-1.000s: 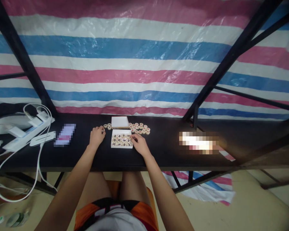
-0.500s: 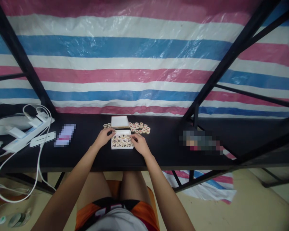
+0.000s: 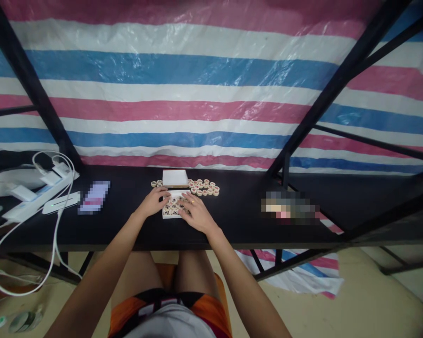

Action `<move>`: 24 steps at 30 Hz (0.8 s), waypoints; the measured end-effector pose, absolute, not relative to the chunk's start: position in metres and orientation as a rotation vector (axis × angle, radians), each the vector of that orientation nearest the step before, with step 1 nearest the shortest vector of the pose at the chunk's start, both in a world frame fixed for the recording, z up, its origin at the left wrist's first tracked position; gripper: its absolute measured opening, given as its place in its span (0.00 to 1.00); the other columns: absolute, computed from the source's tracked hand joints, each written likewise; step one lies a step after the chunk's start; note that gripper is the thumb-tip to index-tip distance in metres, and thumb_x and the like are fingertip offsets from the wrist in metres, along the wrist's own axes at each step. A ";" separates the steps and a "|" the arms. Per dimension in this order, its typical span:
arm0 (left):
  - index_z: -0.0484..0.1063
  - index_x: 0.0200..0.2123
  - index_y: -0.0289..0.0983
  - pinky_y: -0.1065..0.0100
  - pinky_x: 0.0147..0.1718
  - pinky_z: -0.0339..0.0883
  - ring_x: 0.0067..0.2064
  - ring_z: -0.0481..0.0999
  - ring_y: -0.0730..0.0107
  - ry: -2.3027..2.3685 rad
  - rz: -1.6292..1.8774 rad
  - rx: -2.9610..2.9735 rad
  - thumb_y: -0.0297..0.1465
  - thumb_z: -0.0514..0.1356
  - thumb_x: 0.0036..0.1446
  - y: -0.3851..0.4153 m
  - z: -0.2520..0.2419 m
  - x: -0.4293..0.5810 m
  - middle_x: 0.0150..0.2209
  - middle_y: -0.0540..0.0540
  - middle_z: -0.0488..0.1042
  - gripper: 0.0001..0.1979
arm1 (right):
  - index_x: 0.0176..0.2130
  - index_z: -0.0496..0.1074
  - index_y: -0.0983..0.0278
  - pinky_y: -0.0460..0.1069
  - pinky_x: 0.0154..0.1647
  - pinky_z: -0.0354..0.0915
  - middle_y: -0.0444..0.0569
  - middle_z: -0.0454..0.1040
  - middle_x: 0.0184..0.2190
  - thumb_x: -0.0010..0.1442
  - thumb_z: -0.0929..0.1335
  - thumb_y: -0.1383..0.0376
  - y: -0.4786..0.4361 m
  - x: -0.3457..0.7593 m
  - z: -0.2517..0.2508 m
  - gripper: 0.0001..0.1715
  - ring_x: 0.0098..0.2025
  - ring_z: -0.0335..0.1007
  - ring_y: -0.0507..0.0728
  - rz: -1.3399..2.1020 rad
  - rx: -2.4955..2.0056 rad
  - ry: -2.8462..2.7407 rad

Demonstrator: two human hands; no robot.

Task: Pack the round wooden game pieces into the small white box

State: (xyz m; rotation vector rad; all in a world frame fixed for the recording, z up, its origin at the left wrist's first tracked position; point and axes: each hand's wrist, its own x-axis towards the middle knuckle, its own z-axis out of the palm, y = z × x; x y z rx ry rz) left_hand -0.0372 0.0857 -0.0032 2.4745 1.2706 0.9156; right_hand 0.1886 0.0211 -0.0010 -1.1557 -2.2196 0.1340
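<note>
A long black counter (image 3: 232, 220) runs across the view, carried on a black metal frame (image 3: 324, 98). Behind it hangs a plastic tarp (image 3: 183, 75) striped in pink, white and blue, and pale floor shows below the counter's front edge.

The landmark is a small white tray (image 3: 165, 214) lying flat near the middle of the counter. It is nearly square, so it has no clear long axis; its sides run square to the counter's front edge. It holds round pale game pieces (image 3: 174, 205) with dark characters on top, packed in rows. How many there are cannot be told, since both hands cover part of them.

The left hand (image 3: 154, 203) rests on the tray's left edge, its fingers curled loosely over the rim and the nearest pieces; whether they grip a piece cannot be told. The right hand (image 3: 193, 213) lies over the tray's right half, its fingers (image 3: 183, 198) spread flat on the pieces and gripping nothing.

Just behind the tray lies a white lid (image 3: 175, 178), flat and about the same shape. To the right of the lid is a loose cluster of pieces (image 3: 204, 188) with red marks, and two more pieces (image 3: 156, 183) sit to its left.

Well to the left of the tray, at the counter's end, lie white power strips (image 3: 38, 197) with looping white cables (image 3: 52, 244).
</note>
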 end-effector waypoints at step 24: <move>0.73 0.45 0.38 0.57 0.52 0.63 0.49 0.69 0.57 1.744 0.979 2.402 0.31 0.51 0.61 0.090 0.001 -0.046 0.47 0.41 0.72 0.14 | 0.49 0.73 0.62 0.56 0.60 0.56 0.54 0.71 0.52 0.66 0.60 0.57 0.027 0.192 -0.005 0.20 0.57 0.62 0.60 0.248 -1.200 -1.946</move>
